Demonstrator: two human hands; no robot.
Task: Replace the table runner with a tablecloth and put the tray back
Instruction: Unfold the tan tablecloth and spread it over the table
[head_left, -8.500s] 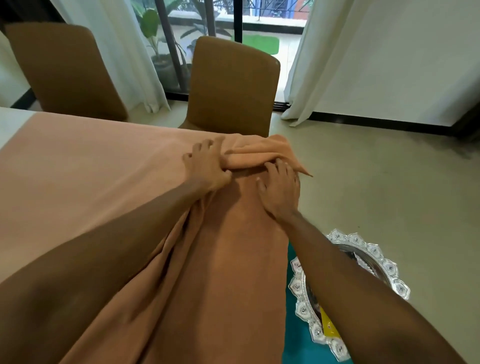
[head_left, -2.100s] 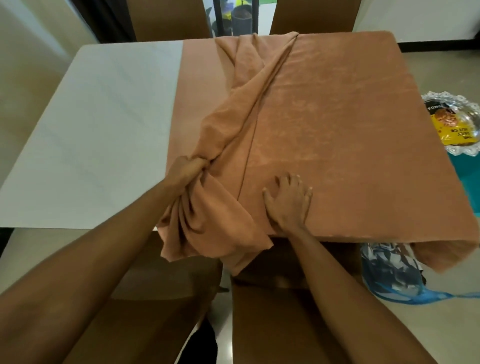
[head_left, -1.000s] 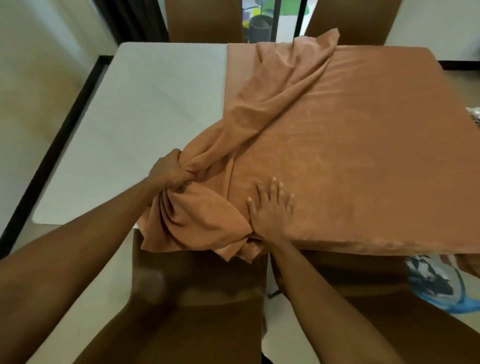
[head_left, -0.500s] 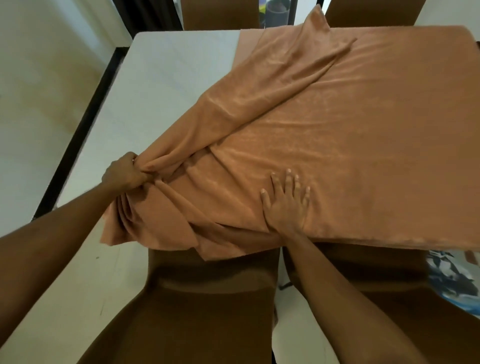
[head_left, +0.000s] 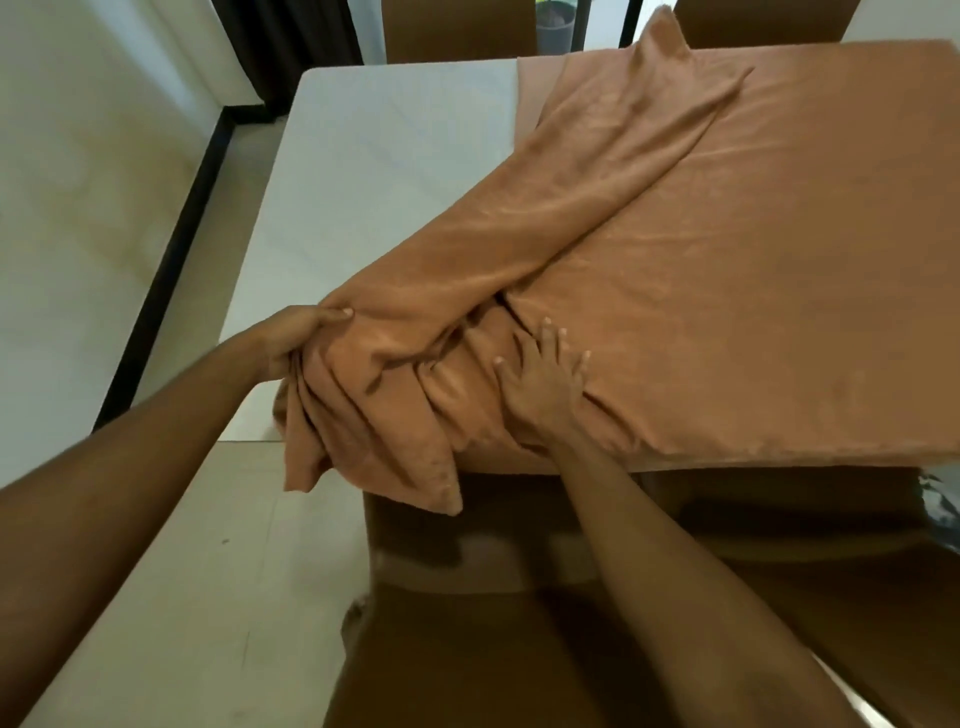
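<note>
Less of the table (head_left: 374, 171) lies bare: the left hand (head_left: 291, 340), clamped on the bunched tablecloth (head_left: 727, 270), has dragged it leftward while the right hand (head_left: 540, 384) (fingers spread) pins it flat; spreading looks roughly half done

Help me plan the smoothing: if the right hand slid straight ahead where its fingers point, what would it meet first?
The right hand would likely run into the bunched diagonal fold of the tablecloth just ahead, which the left hand grips.
</note>
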